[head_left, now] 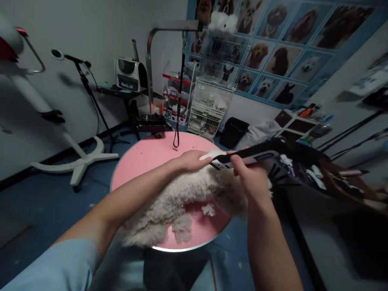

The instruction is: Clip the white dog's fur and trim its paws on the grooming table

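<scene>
A curly, off-white dog (178, 192) is on the round pink grooming table (145, 161), its body spread across the near half. My right hand (250, 173) grips a black and silver hair clipper (257, 153), thumb along its side. The clipper's head touches the coat on the dog's back. My left hand (194, 161) lies on the back just left of the blade, fingers stretched forward and partly hidden by white fur. Cut tufts of fur (182, 227) lie on the table beside the dog. The dog's head cannot be made out.
A metal grooming arm (149, 60) rises at the table's far edge, with a black loop leash (178, 109) hanging over the tabletop. A white wheeled stand (80, 161) is at left. Wire cages (209, 103) and a black bin (234, 132) stand behind; a tool tray (315, 178) is at right.
</scene>
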Demonstrator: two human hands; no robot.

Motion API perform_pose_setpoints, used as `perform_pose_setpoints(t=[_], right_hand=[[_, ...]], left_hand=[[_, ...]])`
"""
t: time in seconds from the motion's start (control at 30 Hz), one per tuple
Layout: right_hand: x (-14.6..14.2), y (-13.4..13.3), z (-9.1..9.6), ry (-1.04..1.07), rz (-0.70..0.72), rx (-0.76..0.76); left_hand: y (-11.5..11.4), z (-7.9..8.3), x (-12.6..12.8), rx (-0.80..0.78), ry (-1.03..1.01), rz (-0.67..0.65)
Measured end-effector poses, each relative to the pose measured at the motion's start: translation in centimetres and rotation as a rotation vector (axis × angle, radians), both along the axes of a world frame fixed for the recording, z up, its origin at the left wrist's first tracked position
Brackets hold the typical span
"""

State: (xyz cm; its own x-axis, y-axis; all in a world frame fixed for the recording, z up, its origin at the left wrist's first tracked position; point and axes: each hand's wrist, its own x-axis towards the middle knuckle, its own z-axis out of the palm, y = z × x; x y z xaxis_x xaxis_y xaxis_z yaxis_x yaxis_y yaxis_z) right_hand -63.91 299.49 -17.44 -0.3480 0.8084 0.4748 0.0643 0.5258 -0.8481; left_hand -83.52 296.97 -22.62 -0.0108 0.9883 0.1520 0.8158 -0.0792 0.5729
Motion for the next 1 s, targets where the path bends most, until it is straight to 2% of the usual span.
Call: perform_pose_setpoints(t=[0.13,0.23,0.3,0.37,0.43,0.5,0.63,0.77,0.83,0.9,0.93,1.0], right_hand=[[-1.7,-0.4,-1.7,-0.169,0.138,-0.025],[-1.1,-0.9,-2.8,-0.301,0.224,-0.123],[-0.5,-0.9,-2.6,-0.311,0.267,-0.160],[-0.3,-0.4,-1.8,-0.207,0.219,-0.149],[-0.8,0.3,-1.0,-0.091,0.114,-0.113],[-1.7,0.8,-0.9,-0.080,0.094,-0.086],[-2.5,0.4,-3.2,-0.228,0.194,-0.088],[-1.2,-0.8,-5.8,-0.285,0.293,-0.150],[-0.6,-0.8,-6.0,-0.246,0.312,-0.182],[-0.7,-0.5,-5.6,-0.109,0.185,-0.173],[-0.9,-0.2,-5.2,-0.034,0.097,-0.157],[-1.8,0.3,-4.7,0.050,-0.021,-0.130]], left_hand=[[-0.3,-0.1,-0.2,0.020,-0.002,0.026],[-0.2,-0.3,-0.2,0.029,-0.003,0.023],[-0.1,-0.4,-0.2,0.034,-0.012,0.029],[0.2,-0.5,-0.1,0.016,-0.026,0.038],[0.4,-0.5,-0.1,-0.012,-0.039,0.050],[0.6,-0.4,-0.2,-0.036,-0.040,0.058],[1.1,-0.8,-0.1,-0.017,-0.021,0.074],[1.1,-1.1,-0.4,0.061,-0.049,0.132],[0.9,-0.9,-0.9,0.081,-0.133,-0.002],[0.7,-0.7,-1.4,0.070,-0.252,-0.215],[0.6,-0.7,-1.7,0.058,-0.298,-0.278],[0.6,-0.7,-2.0,0.040,-0.319,-0.269]])
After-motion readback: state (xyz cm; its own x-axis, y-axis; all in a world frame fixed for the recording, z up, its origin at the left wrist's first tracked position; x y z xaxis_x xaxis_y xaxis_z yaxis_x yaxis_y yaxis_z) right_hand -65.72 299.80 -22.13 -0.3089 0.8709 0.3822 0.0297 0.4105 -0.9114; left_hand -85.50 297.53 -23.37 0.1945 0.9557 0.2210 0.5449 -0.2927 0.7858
